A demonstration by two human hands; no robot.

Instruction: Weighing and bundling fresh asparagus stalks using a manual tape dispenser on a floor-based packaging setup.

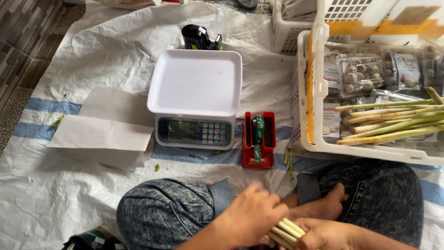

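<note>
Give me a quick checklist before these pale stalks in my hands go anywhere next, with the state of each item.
1. Bundle of pale green-white stalks gripped by both hands: ok, left hand on top, right hand around the ends.
2. White digital scale tray bare: ok.
3. Scale display lit: cannot tell.
4. Red tape dispenser with green tape beside the scale: ok.
5. White paper sheets laid out left of the scale: ok.
6. More long stalks lying in the white plastic crate: ok.
</note>
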